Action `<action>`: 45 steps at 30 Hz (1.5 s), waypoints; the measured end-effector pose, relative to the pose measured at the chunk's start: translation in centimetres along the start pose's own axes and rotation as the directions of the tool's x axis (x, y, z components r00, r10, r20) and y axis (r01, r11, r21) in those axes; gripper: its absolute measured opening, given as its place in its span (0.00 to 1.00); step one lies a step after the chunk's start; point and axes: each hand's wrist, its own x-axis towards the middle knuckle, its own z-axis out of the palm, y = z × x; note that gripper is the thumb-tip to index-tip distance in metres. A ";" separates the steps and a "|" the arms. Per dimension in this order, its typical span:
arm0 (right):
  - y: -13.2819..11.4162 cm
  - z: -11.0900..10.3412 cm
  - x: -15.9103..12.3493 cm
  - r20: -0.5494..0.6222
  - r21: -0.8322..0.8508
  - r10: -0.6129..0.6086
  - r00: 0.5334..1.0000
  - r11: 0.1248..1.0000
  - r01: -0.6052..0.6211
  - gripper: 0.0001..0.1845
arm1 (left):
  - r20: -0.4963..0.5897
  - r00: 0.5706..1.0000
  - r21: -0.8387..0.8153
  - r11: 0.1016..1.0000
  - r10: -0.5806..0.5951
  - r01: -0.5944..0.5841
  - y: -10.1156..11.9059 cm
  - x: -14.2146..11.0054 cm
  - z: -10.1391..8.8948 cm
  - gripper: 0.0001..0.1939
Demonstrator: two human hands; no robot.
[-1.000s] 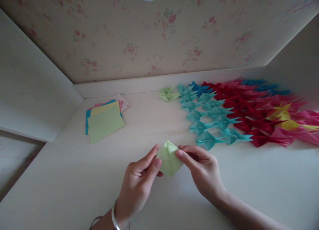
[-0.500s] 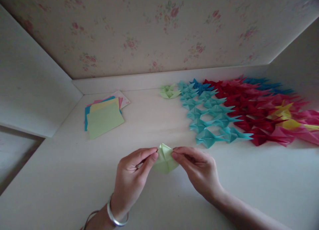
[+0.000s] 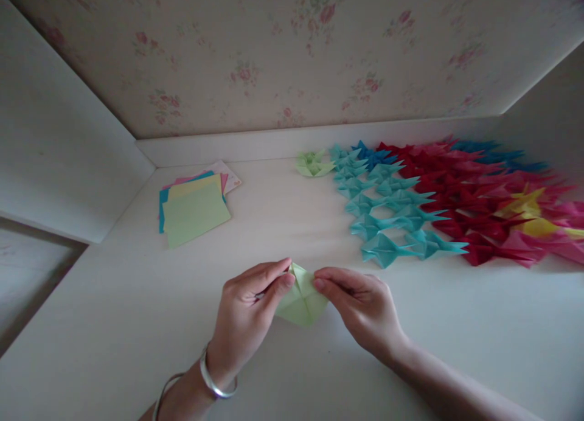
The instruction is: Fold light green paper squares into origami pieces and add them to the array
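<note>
A pale green sheet of origami paper [image 3: 302,303], partly folded with creases down its middle, is held above the white table between both hands. My left hand [image 3: 249,308] pinches its upper left edge between thumb and fingers. On the other side, my right hand [image 3: 360,308] grips the upper right edge with thumb and forefinger. The paper's narrow top point shows between the fingertips, while its lower part spreads wider below them. Parts of the left side are hidden behind my left fingers.
A fanned stack of coloured paper sheets [image 3: 197,213], light green on top, lies at the back left. Folded teal paper pieces [image 3: 384,249] stand in rows on the right, beside many red ones [image 3: 486,249]. Light green folded pieces [image 3: 314,164] sit near the wall.
Both hands turned the green paper; its lower part has opened wider. My left hand went from loosely spread fingers to a pinch at the upper edge. The camera view shifted slightly.
</note>
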 end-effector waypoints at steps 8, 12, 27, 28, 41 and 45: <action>-0.2 -0.2 0.2 0.098 0.024 -0.028 0.995 0.999 0.025 0.11 | 0.041 0.992 -0.062 0.990 -0.121 0.123 0.2 0.3 -0.3 0.09; 0.2 -0.2 0.2 0.093 0.125 -0.015 0.996 0.992 0.003 0.11 | 0.066 0.970 -0.127 0.962 -0.235 0.241 0.1 0.4 -0.5 0.09; -0.1 -0.3 0.7 0.123 0.275 0.130 0.984 0.948 -0.160 0.13 | 0.132 0.931 -0.175 0.916 -0.341 0.360 -0.1 0.3 0.0 0.17; 0.0 -0.3 0.6 0.083 0.210 0.110 0.990 0.970 -0.125 0.12 | 0.150 0.936 -0.125 0.933 -0.318 0.337 -0.1 0.2 0.2 0.18; -0.1 -0.1 0.5 0.330 0.292 0.085 0.940 0.938 -0.188 0.17 | 0.239 0.944 0.069 0.974 -0.228 0.218 0.7 -0.6 0.9 0.15; 0.1 0.1 0.3 0.310 0.289 0.116 0.944 0.934 -0.210 0.15 | 0.238 0.941 0.086 0.970 -0.240 0.226 0.6 -0.6 0.9 0.15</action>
